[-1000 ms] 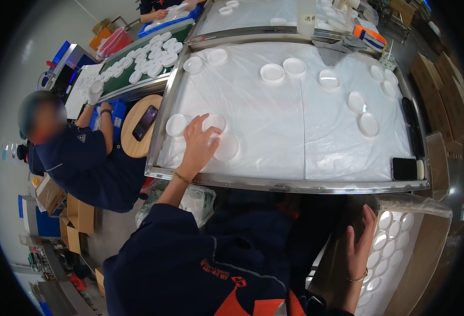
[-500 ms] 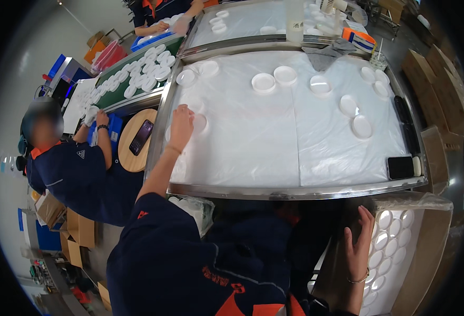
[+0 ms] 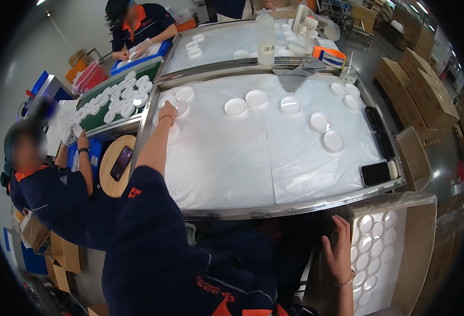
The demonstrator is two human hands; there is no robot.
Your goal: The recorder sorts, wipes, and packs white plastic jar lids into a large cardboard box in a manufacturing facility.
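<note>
My left hand (image 3: 167, 111) reaches over the left side of the white-covered table (image 3: 221, 174). Its fingers are curled in among several white shallow round dishes (image 3: 185, 95), and one dish (image 3: 182, 109) lies right beside the fingertips. Whatever the fingers pinch is hidden under the hand. My right hand (image 3: 338, 247) is held low by the near right, at the edge of an open cardboard box (image 3: 418, 237). Its fingers are apart and nothing is in them. Rows of white dishes (image 3: 377, 230) lie inside that box.
More dishes (image 3: 235, 107) are spread across the table. A phone (image 3: 375, 174) lies at its near right corner, a grey cloth (image 3: 297, 73) and bottle (image 3: 265, 39) at the far edge. Co-workers sit left and beyond, near a green belt (image 3: 103, 111) of white discs. Metal rims (image 3: 274, 213) edge the table.
My left hand has moved farther away over the table, into the group of dishes at the far left. The whole view has shifted. My right hand stays by the box, fingers still apart.
</note>
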